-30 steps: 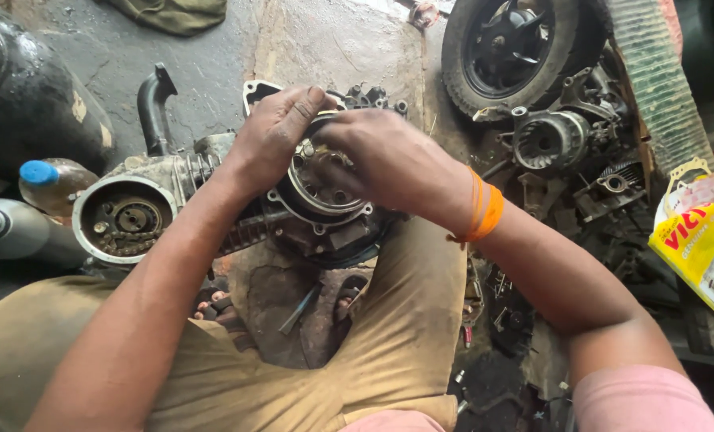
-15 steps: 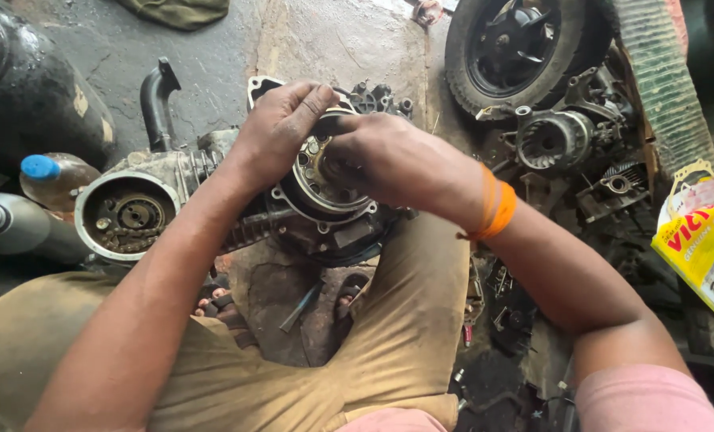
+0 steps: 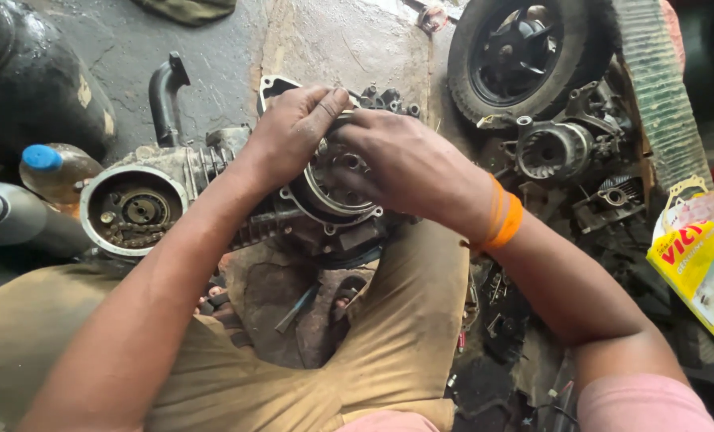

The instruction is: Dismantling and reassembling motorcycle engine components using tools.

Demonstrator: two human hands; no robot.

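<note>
Engine case (image 3: 325, 216) sits on the floor between your knees, its round ring-shaped part (image 3: 337, 188) facing up at you. Your left hand (image 3: 293, 132) curls over the ring's far rim, fingers pinched shut on its edge; your right hand (image 3: 401, 164) lies across the same rim from the other side, fingers bent and pressing down beside the left. Judging by that, you are working the ring at its top edge, either seating it or freeing it, and which one cannot be told. Whatever follows calls for an even grip on both sides so the ring stays level in its bore.

Left of the case, the open chain cover (image 3: 133, 212) shows its sprocket and chain. Beyond it stand a bottle with a blue cap (image 3: 53, 168) and a black bent pipe (image 3: 165, 88). A small wheel (image 3: 525, 56) lies at upper right. At the far right edge rests a yellow plastic packet (image 3: 697, 256) with red lettering, crumpled and glossy.
</note>
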